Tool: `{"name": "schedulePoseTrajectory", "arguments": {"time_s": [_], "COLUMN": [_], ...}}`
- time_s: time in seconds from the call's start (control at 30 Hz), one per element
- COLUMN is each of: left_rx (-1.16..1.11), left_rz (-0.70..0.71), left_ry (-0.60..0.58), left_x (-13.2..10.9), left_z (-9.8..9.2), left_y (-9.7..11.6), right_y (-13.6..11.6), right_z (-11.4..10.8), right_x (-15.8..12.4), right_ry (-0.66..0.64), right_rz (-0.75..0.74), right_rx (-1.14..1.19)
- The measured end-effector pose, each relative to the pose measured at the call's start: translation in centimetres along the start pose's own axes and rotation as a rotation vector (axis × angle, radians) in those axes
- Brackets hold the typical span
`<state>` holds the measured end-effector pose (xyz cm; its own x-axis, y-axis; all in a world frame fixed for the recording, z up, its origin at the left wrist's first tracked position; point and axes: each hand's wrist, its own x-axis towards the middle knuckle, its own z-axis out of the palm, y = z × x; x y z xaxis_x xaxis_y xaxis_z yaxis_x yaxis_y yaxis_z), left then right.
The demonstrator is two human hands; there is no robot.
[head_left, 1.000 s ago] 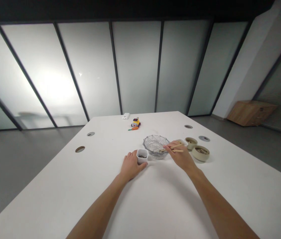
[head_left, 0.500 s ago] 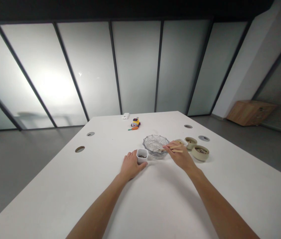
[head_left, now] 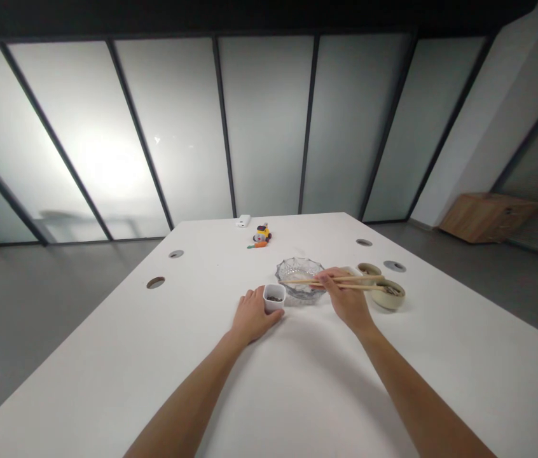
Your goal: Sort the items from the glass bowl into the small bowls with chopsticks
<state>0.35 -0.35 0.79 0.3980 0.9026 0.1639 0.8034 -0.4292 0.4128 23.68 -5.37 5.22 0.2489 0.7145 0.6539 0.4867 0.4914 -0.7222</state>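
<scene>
My left hand (head_left: 254, 316) is closed around the side of a small white square cup (head_left: 275, 306) standing on the table, with small dark bits inside. My right hand (head_left: 345, 299) grips a pair of light wooden chopsticks (head_left: 357, 286), held nearly level. Their tips point left over the clear glass bowl (head_left: 301, 292), close to the cup's rim. Whether anything is pinched between the tips is too small to tell. The right hand partly hides the bowl's right edge and a white dish (head_left: 351, 272) behind it.
Right of my hand stand two beige round bowls, a nearer one (head_left: 388, 301) with small pieces inside and a farther one (head_left: 369, 269). Farther back on the white table (head_left: 178, 362) lie an orange toy carrot (head_left: 260, 244), a yellow toy vehicle (head_left: 262, 233) and a white box (head_left: 243, 221).
The chopsticks have swung from dipping into the glass bowl to lying nearly level, tips moved left toward the cup. My left hand stays on the cup.
</scene>
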Motion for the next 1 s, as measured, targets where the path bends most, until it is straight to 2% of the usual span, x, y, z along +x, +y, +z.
{"name": "schedulePoseTrajectory", "arguments": {"time_s": [0.1, 0.2, 0.3, 0.5, 0.8, 1.0], "left_rx": [-0.003, -0.004, -0.010, -0.018, -0.005, -0.003], "left_rz": [-0.008, -0.003, 0.006, 0.022, 0.036, 0.034], "left_ry": [0.004, 0.002, 0.007, 0.021, 0.035, 0.042], "left_x": [0.0, 0.0, 0.0, 0.1, 0.1, 0.2], "left_z": [0.0, 0.0, 0.1, 0.2, 0.4, 0.7], "left_y": [0.0, 0.0, 0.0, -0.3, -0.4, -0.6], "right_y": [-0.1, 0.6, 1.9, 3.5, 3.7, 3.6], "right_z": [-0.1, -1.3, -2.4, -2.4, -2.6, -2.9], "right_x": [0.0, 0.4, 0.8, 1.0, 1.0, 1.0], "right_ry": [-0.046, -0.026, -0.094, -0.122, -0.169, -0.136], "right_rz": [-0.056, -0.153, -0.196, -0.200, -0.161, -0.191], "right_rx": [-0.109, -0.274, -0.360, -0.398, -0.356, -0.443]}}
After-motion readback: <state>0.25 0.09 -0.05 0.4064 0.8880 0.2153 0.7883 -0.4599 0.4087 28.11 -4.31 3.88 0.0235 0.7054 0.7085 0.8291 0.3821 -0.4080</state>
